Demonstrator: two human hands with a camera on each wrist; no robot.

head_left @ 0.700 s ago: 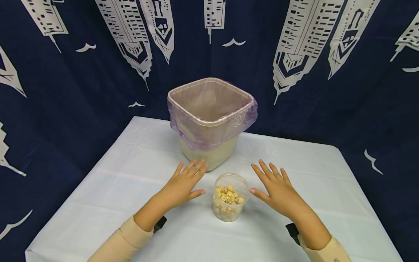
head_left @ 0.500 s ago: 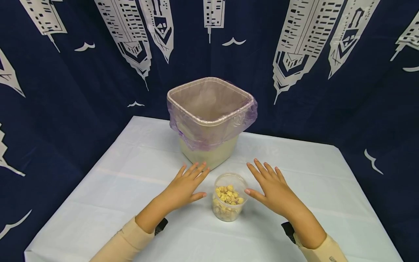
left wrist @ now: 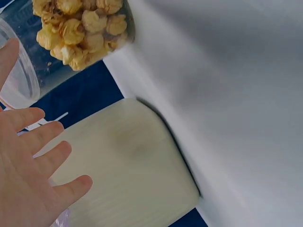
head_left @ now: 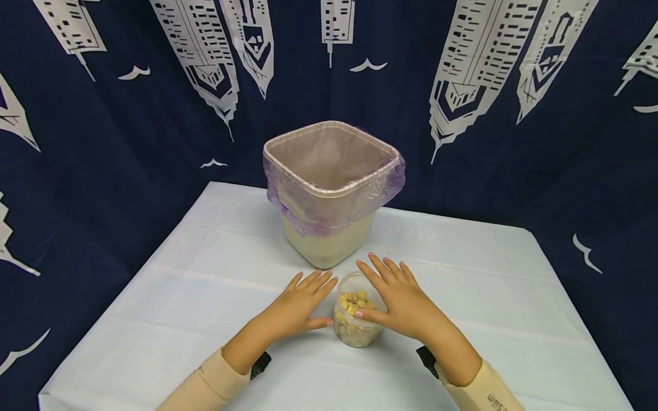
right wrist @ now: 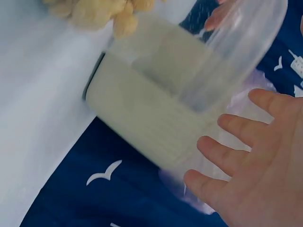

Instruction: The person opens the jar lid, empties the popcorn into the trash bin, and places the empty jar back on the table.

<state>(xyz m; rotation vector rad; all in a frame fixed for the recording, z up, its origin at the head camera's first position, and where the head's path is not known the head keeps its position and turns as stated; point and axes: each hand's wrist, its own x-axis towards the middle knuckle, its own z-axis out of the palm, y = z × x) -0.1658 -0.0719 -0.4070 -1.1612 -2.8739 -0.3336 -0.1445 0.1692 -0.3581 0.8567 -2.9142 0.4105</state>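
Head view shows your left hand (head_left: pixel 294 311) and right hand (head_left: pixel 402 305) both released, fingers straight and spread, at either side of a jar (head_left: pixel 354 335). The jar stands upright on the worktop (head_left: pixel 205 268), in front of the bin (head_left: pixel 329 245): a round-walled, smooth vessel of clear plastic with a slim rim, partly filled with popcorn (head_left: pixel 352 301), yellow and knobbly. Your left thumb lies just beside its wall, your right thumb overlaps it; you cannot tell whether either touches. The bin is pale, squarish and round-cornered, its top wrapped in a thin, crinkled violet liner (head_left: pixel 329 217). The worktop is white and faintly creased; behind hangs a navy curtain (head_left: pixel 370 97) printed in white
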